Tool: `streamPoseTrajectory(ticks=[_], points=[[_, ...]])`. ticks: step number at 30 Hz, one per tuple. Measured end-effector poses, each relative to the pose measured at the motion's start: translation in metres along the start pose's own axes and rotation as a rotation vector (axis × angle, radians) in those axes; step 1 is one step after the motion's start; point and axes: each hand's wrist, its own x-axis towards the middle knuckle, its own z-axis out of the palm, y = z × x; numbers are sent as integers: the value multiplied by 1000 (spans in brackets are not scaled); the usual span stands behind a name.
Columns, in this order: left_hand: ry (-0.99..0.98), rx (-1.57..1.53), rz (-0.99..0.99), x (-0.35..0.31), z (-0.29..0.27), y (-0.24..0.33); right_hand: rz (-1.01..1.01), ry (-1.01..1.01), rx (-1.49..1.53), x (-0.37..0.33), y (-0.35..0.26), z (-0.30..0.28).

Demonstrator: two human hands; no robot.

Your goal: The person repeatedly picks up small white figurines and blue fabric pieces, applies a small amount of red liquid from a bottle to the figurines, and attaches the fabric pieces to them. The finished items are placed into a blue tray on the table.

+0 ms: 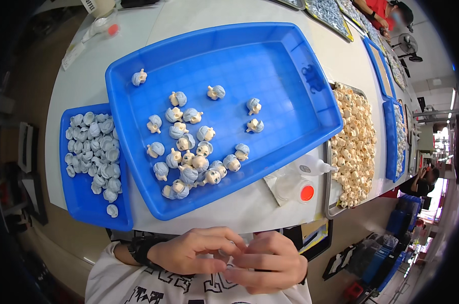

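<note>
Blue plastic forms the big tray (260, 66) on the pale bench (239, 209), and in it lie small doll heads (189, 175) with light-blue hair, most of them bunched toward the near left corner and a few well apart. The left hand (196, 251) and the right hand (267, 261) are together just off the near edge of the bench, fingertips meeting in front of the person's shirt (118, 278). Whatever sits between them is mostly hidden, so I cannot tell what it is or how firmly they clamp it. To the left, a smaller blue tray (82, 202) holds loose hair shells (95, 129); to the right, a metal tray (332, 205) is heaped with cream-coloured parts (353, 147), and a squeeze bottle (310, 165) is near it. Judging by this layout, the step in hand looks like fine two-handed fitting of a hair shell to a head. If so, the next move calls for steady, even fingertip pressure with the seam lined up, and a gentle grip that spares the painted face.
</note>
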Motion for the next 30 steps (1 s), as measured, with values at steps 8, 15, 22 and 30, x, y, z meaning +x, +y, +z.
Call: streamPoseTrajectory(ticks=[8, 15, 22, 30], points=[[-153, -120, -18, -10, -13, -4, -34, 78, 183, 4, 11, 18], [221, -176, 82, -5, -6, 0, 106, 454, -141, 0, 5, 43], [306, -204, -97, -2, 0, 8, 126, 490, -307, -11, 9, 49], [323, 28, -45, 3, -3, 2, 199, 414, -359, -12, 2, 42]])
